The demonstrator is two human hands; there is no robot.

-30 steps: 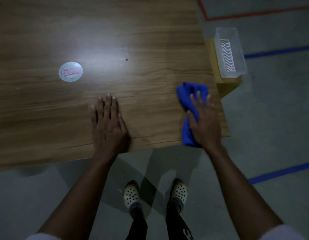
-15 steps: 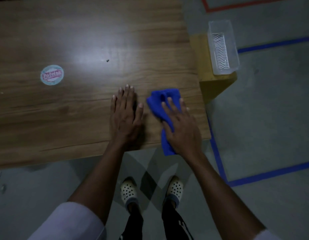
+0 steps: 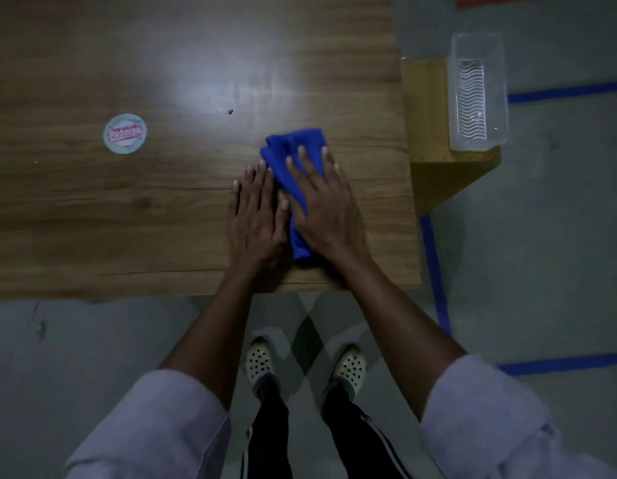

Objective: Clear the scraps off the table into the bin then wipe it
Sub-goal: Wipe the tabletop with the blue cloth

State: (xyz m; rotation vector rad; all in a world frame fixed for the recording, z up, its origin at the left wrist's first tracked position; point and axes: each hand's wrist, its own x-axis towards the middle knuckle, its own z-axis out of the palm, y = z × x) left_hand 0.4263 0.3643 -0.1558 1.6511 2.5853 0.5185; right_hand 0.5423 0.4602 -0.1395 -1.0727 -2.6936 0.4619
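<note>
1. The worktop [image 3: 127,219] was at the wiping stage near its right front corner: a folded blue cloth [image 3: 293,146] lay flat on it under the right hand [image 3: 324,209].
2. The right hand's fingers [image 3: 305,167] were straight and spread, pressing the cloth down, not curled round it. The left hand [image 3: 255,216] lay flat on the wood just beside the cloth, its fingers [image 3: 251,181] straight and holding nothing; its thumb side seemed to touch the cloth.
3. A dark crumb [image 3: 230,112] sat on the worktop beyond the cloth, apart from it. A careless stroke could flick it onto the floor instead of into the bin [image 3: 497,98], or drag it across the wood.
4. The cloth was only pressed, not gripped, so a quick stroke might bunch it or slip it from under the palm. Its near end lay close to the front edge and could be dragged off.
5. The left hand blocked any stroke to the left and would likely need to lift first.
6. A round sticker [image 3: 125,133] lay well to the left, and a tiny pale fleck [image 3: 35,162] lay further left again. The bin, of clear plastic, stood past the worktop's right edge on a yellow stand [image 3: 424,115].
</note>
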